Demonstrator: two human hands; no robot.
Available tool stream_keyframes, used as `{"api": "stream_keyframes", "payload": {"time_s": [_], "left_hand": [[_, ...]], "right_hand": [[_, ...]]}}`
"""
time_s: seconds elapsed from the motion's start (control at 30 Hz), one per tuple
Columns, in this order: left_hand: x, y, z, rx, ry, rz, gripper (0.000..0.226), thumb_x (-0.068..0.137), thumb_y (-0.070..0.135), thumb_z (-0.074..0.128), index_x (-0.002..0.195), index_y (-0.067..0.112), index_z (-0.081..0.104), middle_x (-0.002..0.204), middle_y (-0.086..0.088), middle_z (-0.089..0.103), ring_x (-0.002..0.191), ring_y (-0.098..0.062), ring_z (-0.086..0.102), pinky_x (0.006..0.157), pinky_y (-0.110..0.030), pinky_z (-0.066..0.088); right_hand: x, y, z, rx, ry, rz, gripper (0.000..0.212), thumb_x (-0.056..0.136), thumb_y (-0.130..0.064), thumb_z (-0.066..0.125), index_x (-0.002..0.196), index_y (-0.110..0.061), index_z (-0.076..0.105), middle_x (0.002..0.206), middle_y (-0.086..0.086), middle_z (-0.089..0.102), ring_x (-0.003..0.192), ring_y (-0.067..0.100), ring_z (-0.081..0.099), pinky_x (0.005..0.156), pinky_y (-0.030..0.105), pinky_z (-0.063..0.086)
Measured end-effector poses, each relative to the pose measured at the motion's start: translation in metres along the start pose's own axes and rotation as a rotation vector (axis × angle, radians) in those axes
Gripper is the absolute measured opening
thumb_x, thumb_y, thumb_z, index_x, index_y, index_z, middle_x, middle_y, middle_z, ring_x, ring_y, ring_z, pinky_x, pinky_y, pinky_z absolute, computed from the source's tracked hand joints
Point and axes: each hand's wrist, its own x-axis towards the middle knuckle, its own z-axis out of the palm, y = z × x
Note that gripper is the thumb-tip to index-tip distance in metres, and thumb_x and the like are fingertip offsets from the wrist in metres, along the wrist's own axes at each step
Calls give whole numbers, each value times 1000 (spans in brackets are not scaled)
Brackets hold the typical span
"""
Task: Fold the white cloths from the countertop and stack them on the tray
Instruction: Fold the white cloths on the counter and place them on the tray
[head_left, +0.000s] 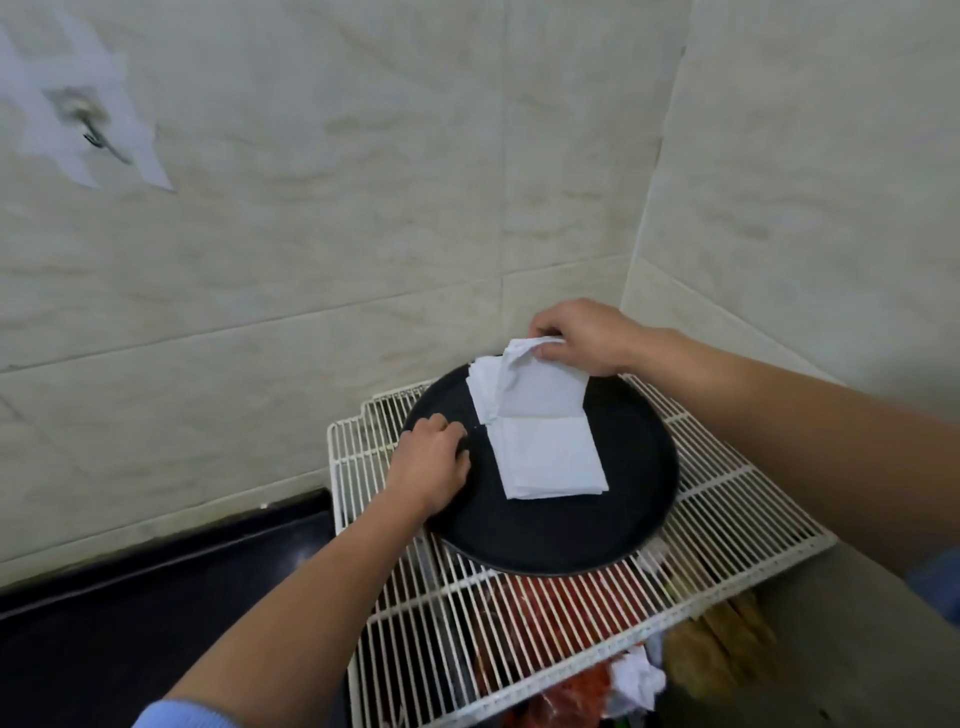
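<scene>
On the tray (545, 540), right grip (576, 338) pinched the top white cloth (540, 395) by its raised edge; left grip (431, 460) clutched the rim. Wire rack (727, 499) sat underneath.

On white wire rack (727, 499), black tray (545, 535).

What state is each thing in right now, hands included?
tray: flat on the wire rack, bearing the cloths.
wire rack: under the tray, carrying it.
cloth stack: folded, lying on the tray.
top cloth: near half flat on the stack, far half lifted.
right hand: pinches the top cloth's far edge.
left hand: fingers curled on the tray's left rim.
</scene>
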Motion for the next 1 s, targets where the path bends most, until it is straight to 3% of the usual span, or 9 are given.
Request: {"api": "stream_keyframes", "payload": {"time_s": [0.3,0.47,0.57,0.8,1.0], "left_hand": [[13,-18,25,-31,42,-32,30,92,33,48,116,19,59,115,-1,54,106,-23,48,89,-35,40],[13,-19,31,-56,93,-31,27,91,32,50,112,18,62,111,-2,56,103,-23,49,89,-36,38],[13,-19,33,-69,109,-33,26,91,31,51,110,18,63,109,-2,56,101,-24,49,88,-36,38],[13,-20,36,-80,134,-35,23,88,28,55,104,15,65,104,-3,57,98,-24,51,84,-37,41],[13,-19,35,-81,120,-38,26,91,31,51,109,17,63,109,-1,55,102,-22,48,89,-34,39]], "right_hand": [[97,27,51,6,-169,28,15,91,-24,59,103,-18,66,100,-5,57,94,17,52,78,31,41],[116,43,71,0,-199,34,4,90,-21,58,88,-24,58,94,-6,54,88,17,49,75,30,38],[117,50,76,38,-217,35,18,89,-19,59,75,-27,52,87,-5,55,85,19,52,74,32,41],[109,53,61,198,-243,0,12,86,-15,62,79,-24,63,76,-5,60,72,14,54,67,30,43],[116,48,68,104,-227,18,8,87,-18,61,91,-25,61,84,-12,57,88,18,56,74,31,43]]}}
